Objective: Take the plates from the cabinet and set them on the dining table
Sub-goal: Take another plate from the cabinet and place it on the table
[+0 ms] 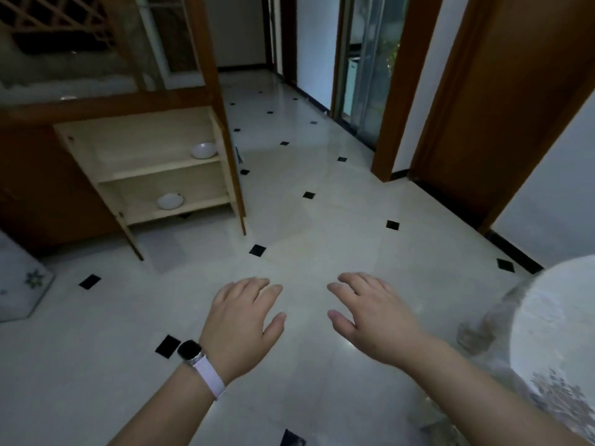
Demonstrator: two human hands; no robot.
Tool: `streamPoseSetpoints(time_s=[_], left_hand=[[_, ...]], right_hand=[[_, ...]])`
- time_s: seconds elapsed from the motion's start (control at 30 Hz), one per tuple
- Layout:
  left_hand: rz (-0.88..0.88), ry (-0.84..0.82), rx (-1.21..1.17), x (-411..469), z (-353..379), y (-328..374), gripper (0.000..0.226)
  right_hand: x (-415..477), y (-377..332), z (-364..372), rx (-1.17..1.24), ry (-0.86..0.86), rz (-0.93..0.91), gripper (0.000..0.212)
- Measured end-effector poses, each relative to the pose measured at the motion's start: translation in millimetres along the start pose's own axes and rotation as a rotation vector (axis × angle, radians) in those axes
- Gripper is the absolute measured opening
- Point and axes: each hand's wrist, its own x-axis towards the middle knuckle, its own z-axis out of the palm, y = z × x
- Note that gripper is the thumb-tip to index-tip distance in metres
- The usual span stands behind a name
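A low wooden cabinet stands open at the left, its pale shelves exposed. One white dish sits on the upper shelf at the right end. Another white dish rests on the lower shelf. My left hand, with a watch on the wrist, hovers palm down over the floor, fingers apart and empty. My right hand hovers beside it, also spread and empty. Both hands are well short of the cabinet. A round white-covered table edges into view at the right.
The two cabinet doors swing out over the tiled floor. A brown door and frames line the right wall. A glass sliding door is at the back. A patterned white object lies at the far left.
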Motion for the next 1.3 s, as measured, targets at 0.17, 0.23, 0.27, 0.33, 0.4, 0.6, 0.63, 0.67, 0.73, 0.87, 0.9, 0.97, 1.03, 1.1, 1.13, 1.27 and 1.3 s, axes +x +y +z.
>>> streamPoseSetpoints(time_s=[0.17,0.23,0.27,0.33,0.4,0.6,0.63,0.67,0.73,0.87,0.9,0.97,1.03,1.1,1.13,1.27,1.3], left_hand=[[-0.103,0.027,-0.006,-10,-16,-57,0.045],[-0.144,0.033,-0.005,-14,-20,-76,0.045],[-0.165,0.035,-0.005,-15,-22,-84,0.046],[-0.21,0.043,0.0,-17,-26,-100,0.047],[-0.25,0.048,0.007,-17,-28,-115,0.047],[-0.321,0.044,0.039,3,-22,-162,0.044],[-0.334,0.037,0.044,10,-19,-171,0.045],[-0.342,0.031,0.051,20,-16,-180,0.045],[-0.357,0.018,0.069,43,-10,-198,0.046],[-0.373,-0.007,0.09,103,0,-231,0.047],[-0.37,-0.01,0.092,119,1,-239,0.047],[-0.372,-0.012,0.108,149,0,-256,0.048],[-0.392,-0.003,0.138,176,-3,-274,0.049],[-0.417,0.018,0.154,199,-7,-291,0.049],[-0.426,0.027,0.16,208,-9,-300,0.049],[-0.475,0.041,0.174,234,-13,-334,0.043],[-0.488,0.048,0.17,239,-13,-343,0.043]], right_hand=[[56,-50,7,0.021,0.0,-0.084,0.049],[77,-66,12,0.026,-0.002,-0.132,0.047],[87,-73,14,0.029,-0.001,-0.154,0.046],[108,-86,19,0.038,0.006,-0.199,0.045],[129,-96,24,0.05,0.008,-0.238,0.044],[197,-109,47,0.091,-0.022,-0.305,0.043],[211,-108,50,0.101,-0.028,-0.313,0.044],[226,-107,54,0.107,-0.032,-0.322,0.045],[258,-101,61,0.117,-0.043,-0.337,0.046],[327,-83,68,0.139,-0.056,-0.343,0.046],[344,-77,68,0.144,-0.056,-0.341,0.046],[378,-67,66,0.154,-0.058,-0.34,0.047],[413,-59,64,0.157,-0.058,-0.356,0.048],[446,-55,62,0.143,-0.063,-0.383,0.049],[461,-54,61,0.136,-0.066,-0.393,0.049],[516,-62,58,0.162,-0.069,-0.413,0.052],[528,-66,57,0.177,-0.066,-0.412,0.052]])
